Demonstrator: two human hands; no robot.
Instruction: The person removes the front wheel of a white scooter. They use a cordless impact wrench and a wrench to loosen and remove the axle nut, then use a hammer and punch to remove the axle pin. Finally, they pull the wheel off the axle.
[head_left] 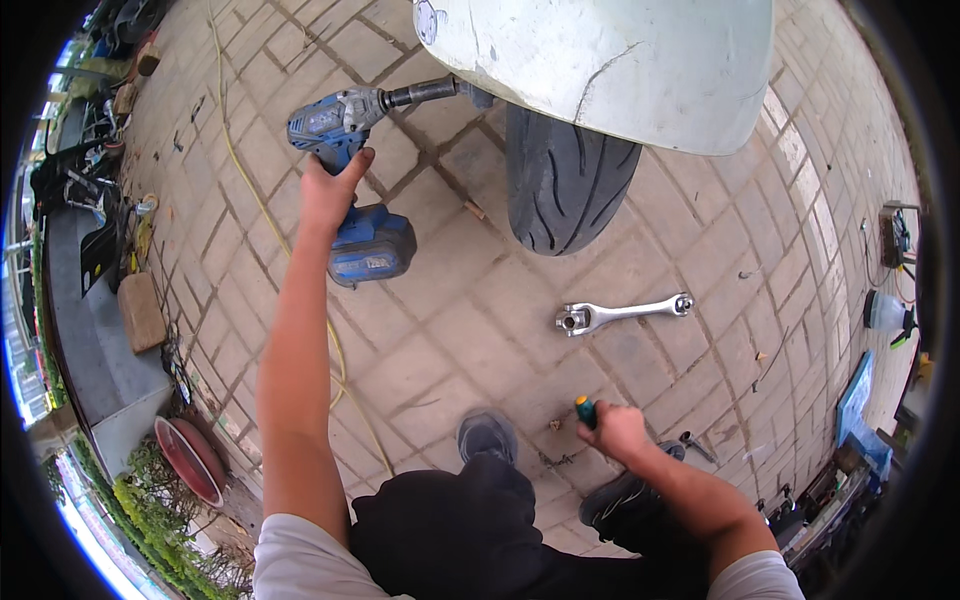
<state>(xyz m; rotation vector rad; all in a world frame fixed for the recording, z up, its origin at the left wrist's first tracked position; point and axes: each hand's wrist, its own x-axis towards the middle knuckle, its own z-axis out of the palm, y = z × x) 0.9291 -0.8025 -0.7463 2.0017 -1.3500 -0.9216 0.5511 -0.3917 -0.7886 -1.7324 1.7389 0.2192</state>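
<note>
My left hand point(332, 190) grips the handle of a blue cordless impact wrench point(335, 120) with a large battery beneath. Its long black socket point(418, 94) points right, its tip at metal fittings under a scuffed, cracked white body panel point(600, 50). A black tire point(568, 190) shows below that panel. My right hand point(617, 436) is closed round a short screwdriver with a green and yellow handle point(585, 408), low in the view above my right leg. A silver multi-socket wrench point(625, 312) lies on the pavers between the tire and my right hand.
Brick paving point(440, 340) carries a yellow hose point(262, 215). At left are wooden blocks point(140, 310), a red basin point(188, 458) and cluttered metal items. At right stand a spray bottle point(888, 312) and a blue board point(852, 400). Small tools point(698, 447) lie near my feet.
</note>
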